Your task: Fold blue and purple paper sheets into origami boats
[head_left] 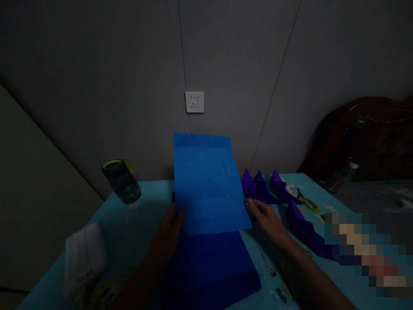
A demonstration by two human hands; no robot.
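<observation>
A blue paper sheet (206, 185) stands lifted upright over the light-blue table (135, 224), its lower part (209, 267) lying flat and darker toward me. My left hand (169, 232) pinches the sheet's left edge near the fold. On the right edge, my right hand (264, 217) grips the lifted flap with its fingers closed. Several folded purple paper boats (274, 189) sit just right of my right hand.
A clear jar with a yellow-green lid (121, 181) stands at the table's back left. A white packet (84, 254) lies at the front left. A wall socket (194, 102) is on the grey wall behind. A dark wooden headboard (364, 137) rises at right.
</observation>
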